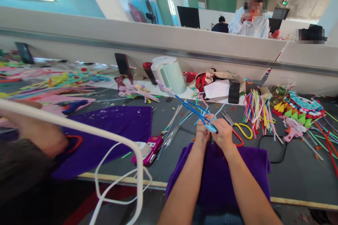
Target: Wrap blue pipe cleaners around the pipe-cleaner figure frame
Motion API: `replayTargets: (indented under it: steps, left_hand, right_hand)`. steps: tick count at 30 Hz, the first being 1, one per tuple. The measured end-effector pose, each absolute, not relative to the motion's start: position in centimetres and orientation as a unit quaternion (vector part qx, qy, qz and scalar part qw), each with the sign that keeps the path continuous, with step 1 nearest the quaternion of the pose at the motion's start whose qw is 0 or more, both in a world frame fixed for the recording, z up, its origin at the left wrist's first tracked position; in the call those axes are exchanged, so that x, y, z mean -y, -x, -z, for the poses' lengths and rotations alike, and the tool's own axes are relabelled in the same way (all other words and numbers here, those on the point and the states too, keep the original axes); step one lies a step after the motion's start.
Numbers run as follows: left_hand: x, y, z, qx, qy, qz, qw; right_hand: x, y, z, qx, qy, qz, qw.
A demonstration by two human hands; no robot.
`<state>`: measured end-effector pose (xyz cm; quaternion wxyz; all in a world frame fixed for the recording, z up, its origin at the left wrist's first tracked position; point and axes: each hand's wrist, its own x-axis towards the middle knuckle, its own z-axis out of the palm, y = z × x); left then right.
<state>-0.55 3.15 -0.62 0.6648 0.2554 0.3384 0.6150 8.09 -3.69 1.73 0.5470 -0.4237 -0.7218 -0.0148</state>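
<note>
Both my hands meet over the purple cloth (243,168) at the table's front edge. Fingers of my left hand (202,129) are closed around the lower end of some blue pipe cleaners (188,104). Right beside it, my right hand (223,133) is closed on the same bundle, where a light-blue part (210,126) shows. The pipe cleaners stretch up and left, ending in a pale purple tip (164,87). Scissors (239,128) with yellow and red handles lie just right of my right hand. Loose light-blue pieces lie behind my hands.
A kettle (169,74) stands behind, near a phone (233,92) and a bundle of colourful pipe cleaners (258,110). A pink glue gun (293,128) lies right. At left, a co-worker's hand (42,130) is over another purple cloth (113,130), behind a white cable (116,137).
</note>
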Motion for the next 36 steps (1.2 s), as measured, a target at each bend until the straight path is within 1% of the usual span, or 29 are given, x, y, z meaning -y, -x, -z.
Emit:
replayTargets:
  steps: [5, 10, 21, 27, 32, 36]
  left_hand:
    - [-2.9, 0.7, 0.9, -0.346, -0.237, -0.629, 0.655]
    - [-2.8, 0.9, 1.0, -0.353, -0.242, -0.626, 0.652]
    - [-2.8, 0.5, 1.2, -0.354, -0.243, -0.619, 0.657]
    - [-3.0, 0.4, 1.3, -0.356, -0.270, -0.626, 0.639]
    - [-2.8, 0.6, 1.0, -0.397, -0.267, -0.609, 0.633]
    - [-2.7, 0.6, 0.6, -0.381, -0.244, -0.607, 0.654]
  right_hand:
    - [3.6, -7.9, -2.3, 0.658, 0.442, -0.033, 0.609]
    - [3.4, -7.9, -2.5, 0.595, 0.481, -0.058, 0.642]
    - [3.4, -8.3, -2.6, 0.628, 0.485, -0.023, 0.608]
    - [3.3, -8.3, -2.2, 0.613, 0.511, -0.030, 0.602]
    - [2.8, -8.5, -1.4, 0.506, 0.553, -0.099, 0.654]
    - [2.1, -8.8, -1.2, 0.413, 0.526, -0.204, 0.715]
